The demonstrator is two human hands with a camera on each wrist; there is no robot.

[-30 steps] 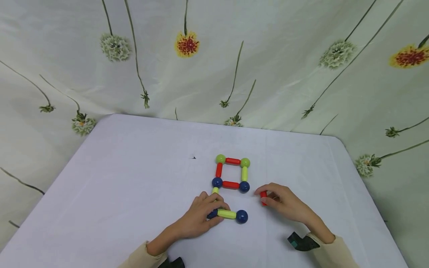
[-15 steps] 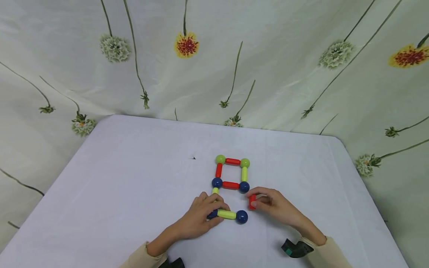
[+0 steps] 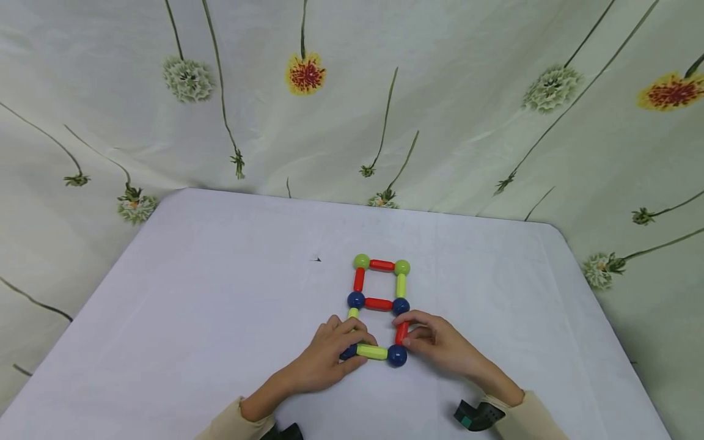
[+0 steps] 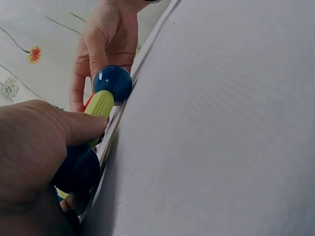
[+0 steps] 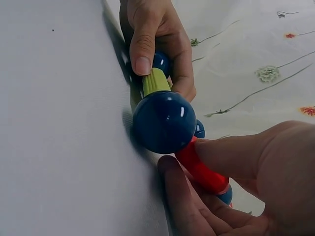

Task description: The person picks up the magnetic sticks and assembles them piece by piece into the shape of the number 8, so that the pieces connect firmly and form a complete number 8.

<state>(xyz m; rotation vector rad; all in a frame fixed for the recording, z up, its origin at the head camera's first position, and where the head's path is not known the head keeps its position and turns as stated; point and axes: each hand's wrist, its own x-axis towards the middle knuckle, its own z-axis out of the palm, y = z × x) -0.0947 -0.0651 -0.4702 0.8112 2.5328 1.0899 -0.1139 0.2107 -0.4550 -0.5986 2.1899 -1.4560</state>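
Observation:
A flat ladder of magnetic rods and balls lies on the white table. Its far square has green balls (image 3: 402, 267) at the back and blue balls in front. My left hand (image 3: 337, 354) grips the near left corner, with the thumb on a yellow-green rod (image 4: 101, 104) and the fingers around a dark blue ball (image 4: 78, 169). At the near right corner sits another blue ball (image 5: 165, 122). Between it and the blue ball (image 3: 401, 306) behind, my right hand (image 3: 440, 343) pinches a red rod (image 5: 204, 169) between thumb and fingers; the rod's ends meet both balls.
The white-covered table (image 3: 247, 275) stretches out on all sides of the pieces. Behind it hangs a flower-printed cloth (image 3: 467, 110). A small dark mark (image 3: 317, 260) shows left of the far square. Black wrist devices (image 3: 478, 415) sit at both cuffs.
My right hand has moved left with the red rod, from beside the structure into the gap between the two right-hand blue balls. The left hand has stayed in place.

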